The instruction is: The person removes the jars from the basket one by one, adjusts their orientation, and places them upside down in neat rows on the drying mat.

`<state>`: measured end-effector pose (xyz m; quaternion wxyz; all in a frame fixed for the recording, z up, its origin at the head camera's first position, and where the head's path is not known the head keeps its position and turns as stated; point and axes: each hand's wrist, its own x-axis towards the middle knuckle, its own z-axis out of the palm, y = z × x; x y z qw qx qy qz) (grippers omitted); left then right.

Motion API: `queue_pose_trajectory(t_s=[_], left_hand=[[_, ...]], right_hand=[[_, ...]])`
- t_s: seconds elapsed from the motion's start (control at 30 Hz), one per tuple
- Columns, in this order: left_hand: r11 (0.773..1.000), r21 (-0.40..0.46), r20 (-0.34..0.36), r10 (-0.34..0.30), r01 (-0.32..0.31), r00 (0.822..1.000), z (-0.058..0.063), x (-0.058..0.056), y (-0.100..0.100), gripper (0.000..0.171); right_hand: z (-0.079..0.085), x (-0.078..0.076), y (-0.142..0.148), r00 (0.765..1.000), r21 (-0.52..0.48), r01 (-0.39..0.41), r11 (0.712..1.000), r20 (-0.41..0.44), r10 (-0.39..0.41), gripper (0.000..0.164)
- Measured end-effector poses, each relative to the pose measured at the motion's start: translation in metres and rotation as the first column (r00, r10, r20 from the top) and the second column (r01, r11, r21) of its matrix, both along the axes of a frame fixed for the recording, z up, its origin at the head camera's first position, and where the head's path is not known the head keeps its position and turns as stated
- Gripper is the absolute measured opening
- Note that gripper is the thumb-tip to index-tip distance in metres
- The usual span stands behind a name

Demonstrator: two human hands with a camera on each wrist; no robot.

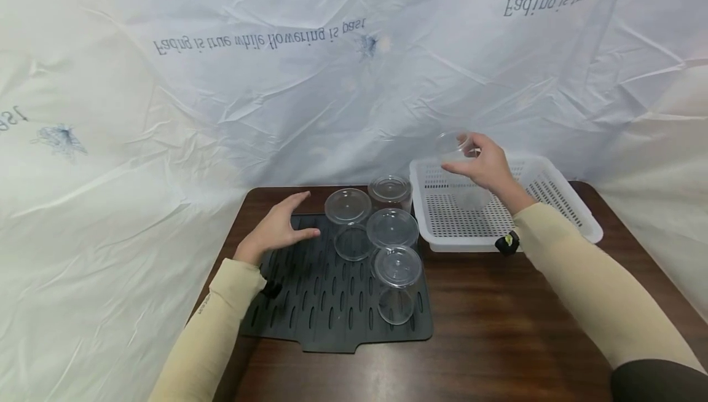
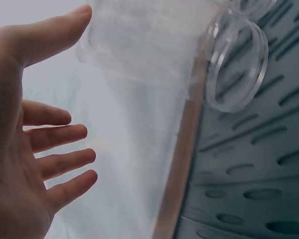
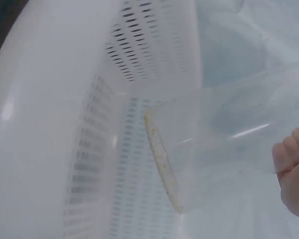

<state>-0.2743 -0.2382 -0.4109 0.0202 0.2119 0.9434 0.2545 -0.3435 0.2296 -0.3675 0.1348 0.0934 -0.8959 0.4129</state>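
Over the white basket (image 1: 437, 243), my right hand (image 1: 489, 165) grips a clear plastic jar (image 1: 471, 196) near its top, thumb on one side and fingers on the other. The right wrist view shows the jar (image 3: 224, 134) tilted, with yellowish marks around its bottom edge. My left hand (image 1: 275, 228) holds nothing; its thumb and fingers are spread beside a clear lidded jar (image 1: 348, 206) on the dark drying mat (image 1: 326, 328). In the left wrist view the thumb overlaps the edge of a blurred jar (image 2: 144, 40); I cannot tell whether they touch.
Several clear jars stand close together, among them a back one (image 1: 389, 188), a middle one (image 1: 393, 228) and a front one (image 1: 397, 267). The mat lies on a brown wooden table (image 1: 498, 328). A printed white sheet (image 1: 310, 94) hangs behind and at the sides.
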Motion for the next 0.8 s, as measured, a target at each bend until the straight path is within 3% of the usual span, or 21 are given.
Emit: queue_pose_trajectory(t_s=[0.33, 0.53, 0.8], left_hand=[[1.000, 0.014, -0.066, -0.011, 0.012, 0.998, 0.033, -0.003, 0.017, 0.093], [1.000, 0.019, -0.093, -0.019, 0.021, 0.995, 0.046, -0.007, 0.027, 0.093], [0.998, 0.038, -0.109, -0.052, 0.056, 0.993, 0.062, -0.012, 0.042, 0.092]], right_hand=[[0.037, 0.011, -0.017, 0.994, 0.071, -0.083, 0.994, -0.065, 0.087, 0.054], [0.053, 0.015, -0.028, 0.986, 0.157, -0.119, 0.980, -0.102, 0.136, 0.071], [0.067, 0.018, -0.038, 0.972, 0.243, -0.153, 0.958, -0.139, 0.190, 0.065]])
